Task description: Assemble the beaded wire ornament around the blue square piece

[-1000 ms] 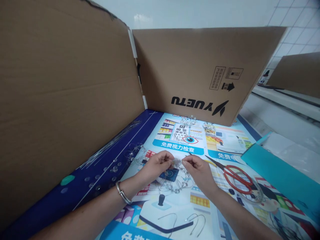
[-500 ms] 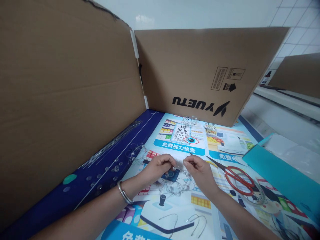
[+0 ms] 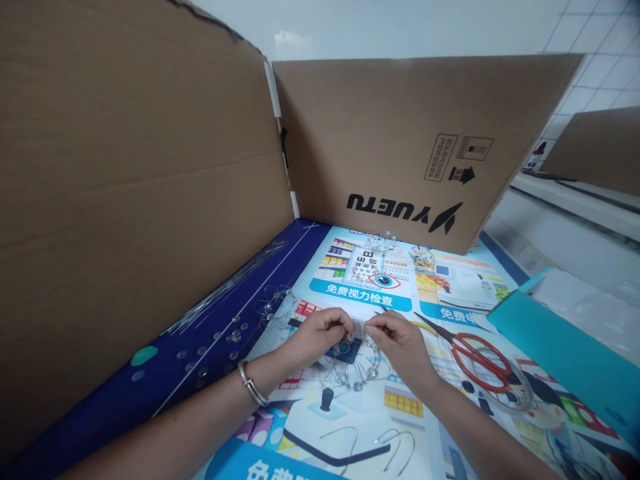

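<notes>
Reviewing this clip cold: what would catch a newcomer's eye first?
Probably the big upright cardboard panel printed "YUETU" upside down, standing at the back. Next, the red-handled scissors lying open, right of the right hand. Then, at centre, the clear-beaded wire by the fingertips of both hands, with a silver bracelet on the left wrist.

Pale wall (image 3: 420,27), w/ tiled section (image 3: 603,63) R.
</notes>
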`<state>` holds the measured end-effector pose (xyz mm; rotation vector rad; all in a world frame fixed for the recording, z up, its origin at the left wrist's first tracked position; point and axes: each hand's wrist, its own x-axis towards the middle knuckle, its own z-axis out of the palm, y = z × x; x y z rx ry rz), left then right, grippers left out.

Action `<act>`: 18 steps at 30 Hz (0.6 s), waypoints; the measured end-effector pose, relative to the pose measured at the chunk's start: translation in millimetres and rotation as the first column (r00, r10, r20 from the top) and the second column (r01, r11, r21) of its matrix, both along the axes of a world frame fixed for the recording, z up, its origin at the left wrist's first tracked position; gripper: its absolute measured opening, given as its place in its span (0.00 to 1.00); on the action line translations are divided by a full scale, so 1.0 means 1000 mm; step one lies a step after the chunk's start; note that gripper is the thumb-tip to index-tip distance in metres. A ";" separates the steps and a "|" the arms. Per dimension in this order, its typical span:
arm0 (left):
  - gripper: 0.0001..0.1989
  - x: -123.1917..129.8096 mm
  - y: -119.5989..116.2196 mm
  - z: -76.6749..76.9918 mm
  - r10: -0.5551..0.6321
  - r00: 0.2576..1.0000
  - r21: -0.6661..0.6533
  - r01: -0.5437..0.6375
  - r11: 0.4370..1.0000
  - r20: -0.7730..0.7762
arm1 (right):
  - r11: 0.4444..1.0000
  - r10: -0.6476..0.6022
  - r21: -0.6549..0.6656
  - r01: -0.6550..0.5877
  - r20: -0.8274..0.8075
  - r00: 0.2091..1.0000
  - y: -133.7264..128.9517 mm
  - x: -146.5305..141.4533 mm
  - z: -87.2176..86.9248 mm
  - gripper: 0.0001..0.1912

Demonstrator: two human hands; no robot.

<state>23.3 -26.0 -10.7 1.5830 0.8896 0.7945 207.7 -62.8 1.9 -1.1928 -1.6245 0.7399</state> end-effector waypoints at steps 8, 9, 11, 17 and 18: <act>0.06 0.000 0.000 0.002 -0.003 1.000 -0.023 0.004 1.000 0.015 | 1.000 0.013 0.019 -0.013 0.020 1.000 0.000 -0.001 0.000 0.04; 0.06 0.000 0.000 0.002 -0.006 1.000 -0.025 0.007 1.000 0.020 | 1.000 0.014 0.012 -0.014 0.017 1.000 0.000 -0.001 -0.001 0.04; 0.05 0.000 0.000 0.001 -0.014 1.000 -0.033 0.015 0.999 0.028 | 1.000 0.014 -0.006 -0.014 0.011 1.000 0.000 0.000 -0.002 0.05; 0.06 0.000 0.000 0.001 -0.037 0.999 -0.025 0.038 0.999 0.032 | 1.000 0.002 -0.013 -0.001 0.030 1.000 -0.001 0.001 -0.002 0.05; 0.06 0.000 0.001 0.001 -0.039 0.999 -0.017 0.039 0.999 0.032 | 1.000 -0.002 -0.009 0.002 0.036 0.999 -0.001 0.001 -0.001 0.06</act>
